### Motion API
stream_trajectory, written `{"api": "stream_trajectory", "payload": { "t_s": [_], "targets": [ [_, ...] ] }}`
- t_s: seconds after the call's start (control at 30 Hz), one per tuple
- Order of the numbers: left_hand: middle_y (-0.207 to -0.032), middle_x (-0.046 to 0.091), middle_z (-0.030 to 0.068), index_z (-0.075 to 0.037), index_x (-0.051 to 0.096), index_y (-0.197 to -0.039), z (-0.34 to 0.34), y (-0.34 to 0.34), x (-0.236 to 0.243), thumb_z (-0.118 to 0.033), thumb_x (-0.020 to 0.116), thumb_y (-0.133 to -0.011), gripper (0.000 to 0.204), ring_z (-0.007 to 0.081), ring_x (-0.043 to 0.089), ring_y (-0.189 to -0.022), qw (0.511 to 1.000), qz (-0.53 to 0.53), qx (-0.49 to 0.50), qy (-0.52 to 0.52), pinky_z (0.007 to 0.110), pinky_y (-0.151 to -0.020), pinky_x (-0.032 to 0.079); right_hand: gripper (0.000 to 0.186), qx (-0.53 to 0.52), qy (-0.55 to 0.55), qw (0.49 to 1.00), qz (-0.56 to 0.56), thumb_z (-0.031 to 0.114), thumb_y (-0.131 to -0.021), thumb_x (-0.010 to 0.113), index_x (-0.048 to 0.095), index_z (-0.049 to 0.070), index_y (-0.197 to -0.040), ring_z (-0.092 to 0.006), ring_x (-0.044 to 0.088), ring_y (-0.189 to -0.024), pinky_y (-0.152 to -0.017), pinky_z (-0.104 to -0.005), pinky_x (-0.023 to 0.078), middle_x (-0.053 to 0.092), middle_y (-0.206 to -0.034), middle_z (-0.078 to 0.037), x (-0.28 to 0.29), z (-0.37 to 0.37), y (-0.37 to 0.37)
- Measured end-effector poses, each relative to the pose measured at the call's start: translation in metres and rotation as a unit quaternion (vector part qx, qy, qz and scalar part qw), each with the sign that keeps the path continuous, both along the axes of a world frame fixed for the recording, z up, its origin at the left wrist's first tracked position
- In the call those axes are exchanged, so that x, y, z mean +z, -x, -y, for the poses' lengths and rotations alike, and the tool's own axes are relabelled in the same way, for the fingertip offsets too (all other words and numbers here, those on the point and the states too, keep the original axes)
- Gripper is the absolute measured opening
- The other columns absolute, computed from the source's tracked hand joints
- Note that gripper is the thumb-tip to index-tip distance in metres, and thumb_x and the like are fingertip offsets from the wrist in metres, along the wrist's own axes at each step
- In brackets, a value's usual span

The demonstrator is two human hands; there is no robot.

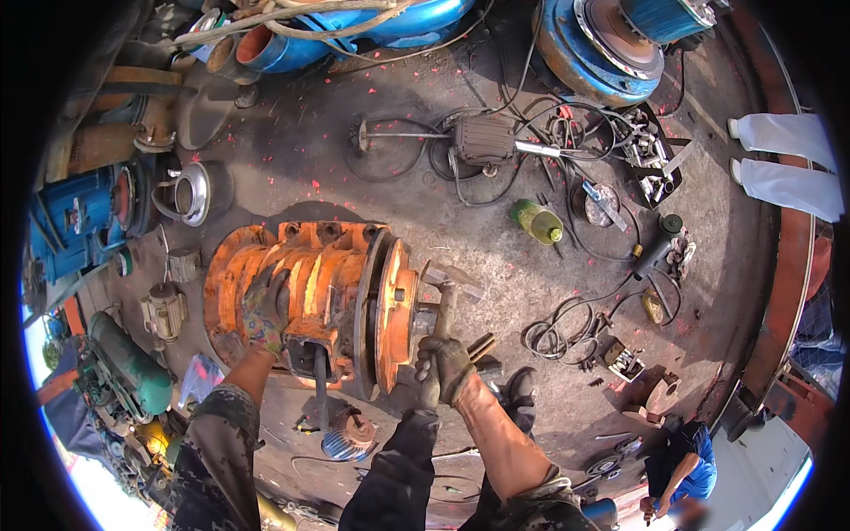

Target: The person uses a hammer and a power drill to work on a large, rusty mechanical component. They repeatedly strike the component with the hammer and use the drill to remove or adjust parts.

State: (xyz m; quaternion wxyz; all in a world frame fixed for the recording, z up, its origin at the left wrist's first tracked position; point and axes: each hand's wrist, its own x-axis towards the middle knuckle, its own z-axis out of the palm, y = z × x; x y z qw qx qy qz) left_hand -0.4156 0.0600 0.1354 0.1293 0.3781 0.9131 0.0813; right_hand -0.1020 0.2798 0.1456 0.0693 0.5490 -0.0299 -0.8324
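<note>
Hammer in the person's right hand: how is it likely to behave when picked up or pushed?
The hammer probably feels head-heavy: its broad, metal-looking head tops a slimmer handle. It should stay stiff, since the handle looks straight and solid. Laid flat, it probably wouldn't roll far, as the head sits crosswise.

Exposure bright but uneven: pale light across the middle of the floor (553, 274), duller toward the upper left, dark shadow along the far side of the orange machine casing (341, 279). Blown-out white glare low at both sides, blue-violet fringing at the rim. Fisheye frame, corners black, red beam (791, 292) bowed; centre reasonably sharp.
</note>
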Motion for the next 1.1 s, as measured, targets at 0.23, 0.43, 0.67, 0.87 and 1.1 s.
{"api": "stream_trajectory", "payload": {
  "t_s": [0.23, 0.43, 0.67, 0.87, 1.1],
  "targets": [
    [-0.139, 0.063, 0.0168, -0.012, 0.072, -0.128, 0.012, -0.004, 0.004, -0.029, 0.053, -0.107, 0.033, 0.0377, 0.062, -0.123, 0.998, -0.048, -0.017, 0.023, 0.046, -0.104, 0.049, 0.008, 0.045, -0.182, 0.979, 0.083, 0.013, -0.092, 0.065, 0.058, 0.008, -0.092, -0.0131, 0.053, -0.055, -0.046, -0.0297, 0.046, 0.053, -0.071, 0.000, 0.028, -0.040, -0.065],
    [-0.136, 0.064, 0.0182, -0.010, 0.072, -0.126, 0.020, -0.003, 0.004, -0.031, 0.052, -0.107, 0.035, 0.0397, 0.062, -0.121, 0.999, -0.039, -0.014, 0.004, 0.048, -0.102, 0.050, 0.012, -0.097, -0.237, 0.943, 0.213, 0.010, -0.092, 0.064, 0.053, 0.011, -0.088, -0.0135, 0.052, -0.050, -0.045, -0.0292, 0.048, 0.051, -0.065, -0.001, 0.013, -0.063, -0.058],
    [-0.133, 0.066, 0.0169, -0.011, 0.072, -0.125, 0.010, -0.004, 0.006, -0.029, 0.053, -0.105, 0.033, 0.0386, 0.065, -0.116, 0.994, -0.098, -0.046, 0.030, 0.046, -0.098, 0.052, 0.014, 0.172, -0.170, 0.969, -0.056, 0.010, -0.089, 0.068, 0.057, 0.003, -0.084, -0.0162, 0.056, -0.047, -0.041, -0.0304, 0.049, 0.056, -0.063, -0.006, 0.023, -0.020, -0.037],
    [-0.135, 0.067, 0.0131, -0.013, 0.071, -0.128, 0.039, 0.006, -0.016, -0.032, 0.054, -0.105, 0.034, 0.0359, 0.067, -0.114, 0.990, -0.085, -0.013, 0.112, 0.044, -0.097, 0.054, 0.033, 0.043, -0.233, 0.968, 0.085, 0.006, -0.089, 0.070, 0.050, 0.002, -0.115, -0.0185, 0.056, -0.049, -0.045, -0.0342, 0.052, 0.057, -0.071, -0.008, 0.083, 0.036, -0.105],
    [-0.134, 0.068, 0.0114, -0.013, 0.070, -0.129, 0.070, 0.026, -0.039, -0.034, 0.054, -0.106, 0.036, 0.0343, 0.067, -0.113, 0.992, -0.029, 0.011, 0.120, 0.044, -0.096, 0.054, 0.016, -0.053, -0.113, 0.985, 0.119, 0.006, -0.089, 0.069, 0.053, 0.008, -0.096, -0.0150, 0.052, -0.049, -0.041, -0.0325, 0.046, 0.053, -0.069, -0.003, 0.049, 0.120, -0.163]
  ]
}}
